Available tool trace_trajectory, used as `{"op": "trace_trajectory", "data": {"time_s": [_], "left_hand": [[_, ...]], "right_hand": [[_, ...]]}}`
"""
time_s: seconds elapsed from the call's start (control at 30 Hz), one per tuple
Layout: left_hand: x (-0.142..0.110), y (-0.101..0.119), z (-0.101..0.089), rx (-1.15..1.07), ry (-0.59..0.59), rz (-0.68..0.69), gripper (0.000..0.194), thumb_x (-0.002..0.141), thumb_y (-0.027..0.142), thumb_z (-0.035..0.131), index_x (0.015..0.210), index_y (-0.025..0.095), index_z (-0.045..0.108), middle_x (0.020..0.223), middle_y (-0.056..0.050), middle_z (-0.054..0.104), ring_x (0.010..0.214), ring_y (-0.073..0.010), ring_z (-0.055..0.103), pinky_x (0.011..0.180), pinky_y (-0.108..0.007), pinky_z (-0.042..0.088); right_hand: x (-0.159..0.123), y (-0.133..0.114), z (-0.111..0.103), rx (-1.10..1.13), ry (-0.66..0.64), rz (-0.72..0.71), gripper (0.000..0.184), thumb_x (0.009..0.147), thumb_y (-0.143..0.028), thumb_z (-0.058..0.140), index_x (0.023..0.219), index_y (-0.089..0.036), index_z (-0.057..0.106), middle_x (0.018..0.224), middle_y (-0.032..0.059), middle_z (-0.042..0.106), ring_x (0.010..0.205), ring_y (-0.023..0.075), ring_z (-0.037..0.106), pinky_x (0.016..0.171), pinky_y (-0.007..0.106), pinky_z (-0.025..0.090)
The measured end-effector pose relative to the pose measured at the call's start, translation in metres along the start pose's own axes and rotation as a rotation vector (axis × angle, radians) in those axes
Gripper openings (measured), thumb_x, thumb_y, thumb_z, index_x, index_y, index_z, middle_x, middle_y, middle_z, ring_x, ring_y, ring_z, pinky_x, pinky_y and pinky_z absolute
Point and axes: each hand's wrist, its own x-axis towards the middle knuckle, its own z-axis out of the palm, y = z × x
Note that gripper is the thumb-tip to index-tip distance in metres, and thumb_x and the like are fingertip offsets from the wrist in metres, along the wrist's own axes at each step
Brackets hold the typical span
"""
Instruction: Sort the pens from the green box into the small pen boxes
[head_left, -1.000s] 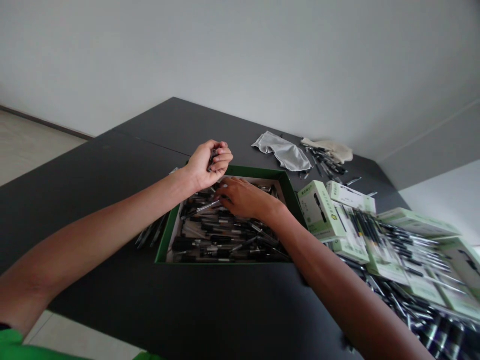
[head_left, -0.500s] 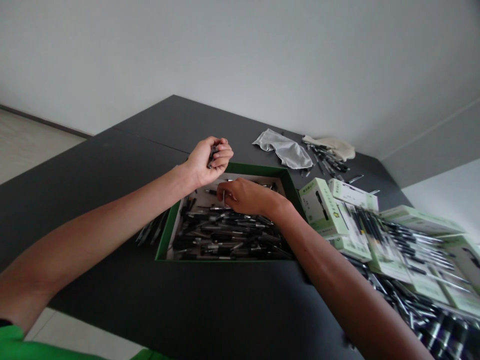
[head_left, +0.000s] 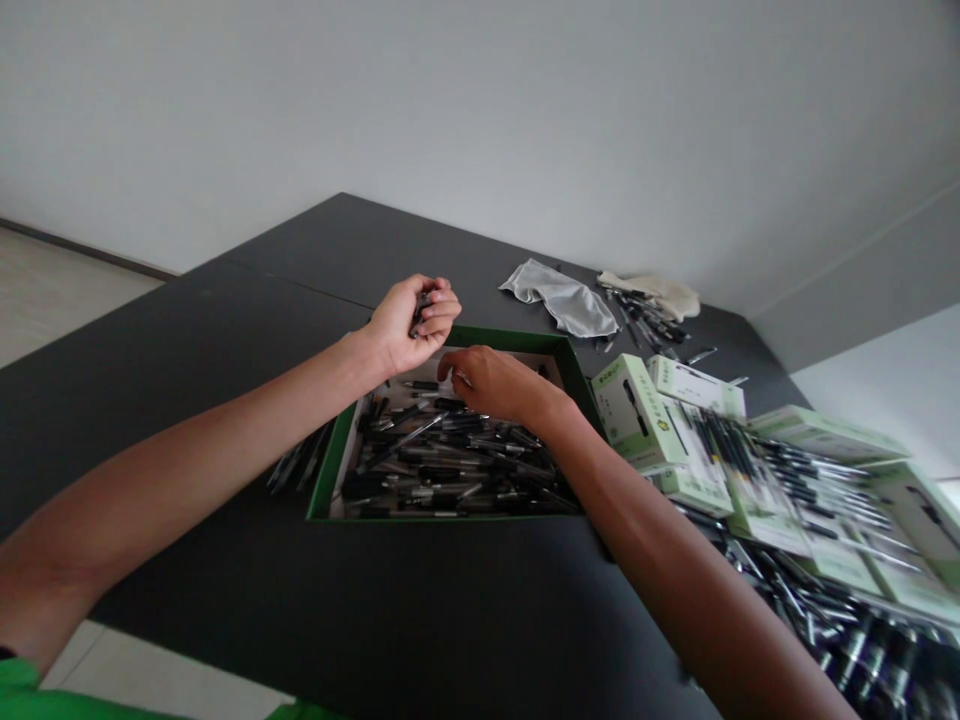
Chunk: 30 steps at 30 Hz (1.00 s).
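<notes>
My left hand (head_left: 416, 322) is closed around a small bundle of black pens (head_left: 420, 308), just above the far left corner of a green-rimmed box (head_left: 330, 470). Most of that bundle is hidden by the palm and fingers. Inside the box lies a thick, jumbled layer of black and clear pens (head_left: 450, 465). Over the box's far part hovers my right hand (head_left: 491, 382), its fingers bent, with a gap between thumb and index finger. I make out no pen between them, though the other fingers are partly hidden.
Light green pen boxes (head_left: 637, 415) stand right of the open box, with rows of pens (head_left: 832, 490) on some. More loose pens (head_left: 817, 610) lie at the near right. A grey cloth (head_left: 562, 298) and a cream cloth (head_left: 660, 295) lie at the back of the dark table (head_left: 225, 340).
A pen now lies diagonally on the pile in the box, where none showed before. My right hand has risen slightly and its thumb and index finger have parted. My left hand keeps its bundle.
</notes>
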Motion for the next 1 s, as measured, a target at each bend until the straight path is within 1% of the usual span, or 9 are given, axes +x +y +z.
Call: {"op": "trace_trajectory", "data": {"time_s": [0.17,0.3,0.47,0.63,0.7,0.77,0.83,0.9,1.0], "left_hand": [[0.001,0.0,-0.001,0.014,-0.014,0.001,0.03,0.096,0.004,0.037,0.072,0.019,0.048,0.051,0.006,0.039,0.032,-0.0056,0.035,0.026,-0.014,0.018],[0.001,0.0,-0.001,0.018,-0.025,-0.002,0.031,0.097,0.005,0.035,0.073,0.02,0.047,0.051,0.006,0.04,0.032,-0.0057,0.035,0.026,-0.014,0.019],[0.001,0.0,-0.002,-0.001,-0.023,-0.02,0.029,0.096,0.004,0.037,0.073,0.02,0.048,0.052,0.006,0.04,0.032,-0.006,0.035,0.025,-0.015,0.018],[0.0,0.001,-0.002,0.014,-0.031,-0.017,0.03,0.097,0.005,0.036,0.073,0.019,0.047,0.052,0.006,0.039,0.032,-0.0054,0.035,0.025,-0.014,0.018],[0.0,0.001,-0.002,0.019,-0.025,-0.015,0.03,0.097,0.005,0.036,0.073,0.019,0.047,0.052,0.007,0.039,0.032,-0.0052,0.035,0.026,-0.014,0.018],[0.0,0.001,-0.002,0.024,-0.022,-0.013,0.03,0.097,0.005,0.036,0.073,0.019,0.047,0.052,0.007,0.039,0.033,-0.0052,0.036,0.026,-0.014,0.017],[0.0,0.001,-0.002,0.029,-0.02,-0.01,0.03,0.097,0.005,0.037,0.072,0.019,0.047,0.052,0.007,0.039,0.033,-0.0051,0.036,0.026,-0.014,0.017],[0.001,0.001,-0.002,0.033,-0.014,-0.007,0.03,0.097,0.006,0.037,0.072,0.019,0.047,0.052,0.007,0.039,0.033,-0.0049,0.035,0.026,-0.014,0.017],[0.001,0.001,-0.002,0.036,-0.012,-0.007,0.03,0.098,0.006,0.037,0.073,0.019,0.047,0.052,0.007,0.039,0.032,-0.0047,0.035,0.026,-0.014,0.017]], "right_hand": [[-0.001,0.004,0.005,-0.006,-0.05,-0.004,0.031,0.096,-0.013,0.058,0.124,-0.012,0.071,0.12,0.0156,0.076,0.114,0.0249,0.071,0.099,0.034,0.05],[0.0,0.007,0.007,-0.019,-0.028,-0.04,0.035,0.096,-0.012,0.059,0.13,-0.012,0.069,0.124,0.0162,0.074,0.117,0.0254,0.069,0.103,0.035,0.05],[0.002,0.009,0.007,-0.056,-0.087,-0.049,0.036,0.092,-0.008,0.062,0.124,-0.016,0.074,0.12,0.0143,0.075,0.115,0.0251,0.07,0.096,0.031,0.05],[0.001,0.009,0.005,-0.026,-0.149,-0.026,0.024,0.097,-0.015,0.056,0.107,-0.016,0.078,0.098,0.0097,0.079,0.088,0.0202,0.073,0.077,0.027,0.049],[0.0,0.006,0.004,-0.008,-0.112,-0.06,0.024,0.099,-0.017,0.056,0.106,-0.015,0.078,0.098,0.0104,0.078,0.089,0.0208,0.073,0.08,0.029,0.05],[0.0,0.002,0.005,0.04,-0.04,-0.143,0.024,0.096,-0.017,0.061,0.115,-0.014,0.076,0.108,0.0124,0.076,0.1,0.0235,0.071,0.09,0.032,0.05],[0.001,-0.003,0.007,0.111,-0.008,-0.255,0.032,0.093,-0.019,0.068,0.125,-0.015,0.072,0.122,0.0138,0.073,0.113,0.0261,0.068,0.1,0.037,0.049],[0.001,-0.008,0.011,0.171,-0.056,-0.337,0.041,0.091,-0.027,0.074,0.131,-0.016,0.069,0.128,0.0142,0.069,0.118,0.0276,0.066,0.105,0.039,0.049],[0.002,-0.014,0.015,0.195,-0.14,-0.367,0.053,0.087,-0.038,0.081,0.133,-0.017,0.067,0.13,0.0147,0.068,0.119,0.029,0.065,0.105,0.041,0.049]]}}
